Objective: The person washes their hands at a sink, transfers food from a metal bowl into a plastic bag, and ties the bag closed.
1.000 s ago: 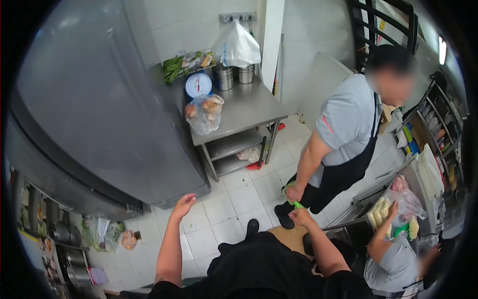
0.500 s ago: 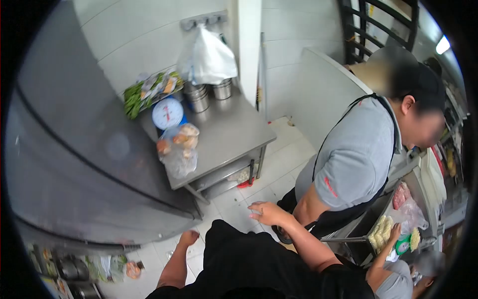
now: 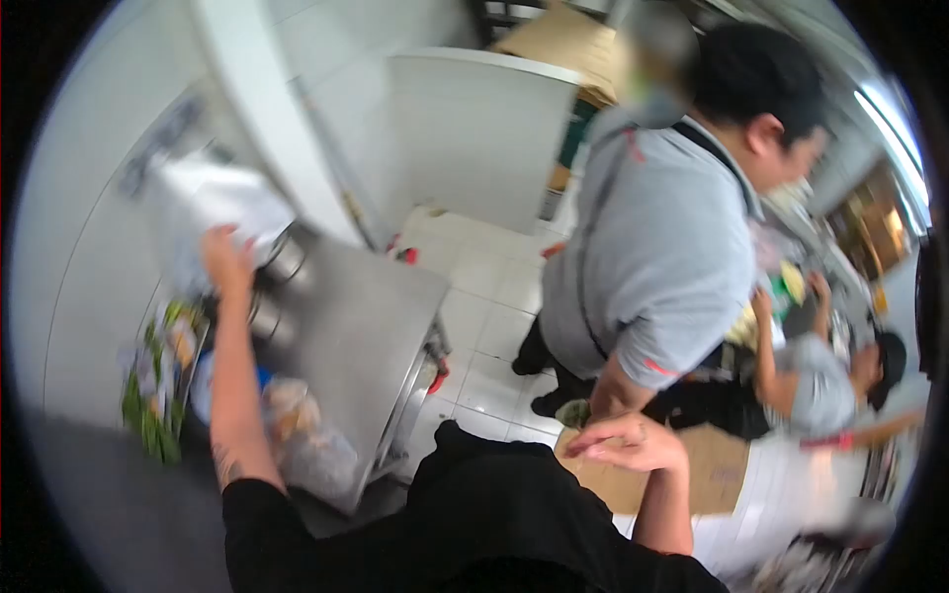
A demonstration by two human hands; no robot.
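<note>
My left hand (image 3: 228, 262) is stretched out over the steel table (image 3: 366, 287) to the hanging white plastic bag (image 3: 217, 203). Its fingers overlap the lower part of the bag and look slightly apart, though blurred. Below that hand stand steel canisters (image 3: 287, 259). A blue scale (image 3: 203, 387) is partly hidden behind my forearm. Clear bags of food (image 3: 306, 435) lie beside my forearm on the table. My right hand (image 3: 633, 442) hovers at the front of my body with fingers extended and nothing in it, close to a co-worker's arm (image 3: 621, 387).
A co-worker in a grey shirt (image 3: 662, 237) stands close on my right. Another person (image 3: 816, 381) works farther right. Leafy greens (image 3: 153, 395) lie at the table's left end. Flat cardboard (image 3: 692, 469) covers some floor, and a low white partition (image 3: 474, 138) stands ahead.
My view has turned right and moved nearer the table. My left hand has risen from low by my side to the hanging bag. My right hand remains raised in front of me.
</note>
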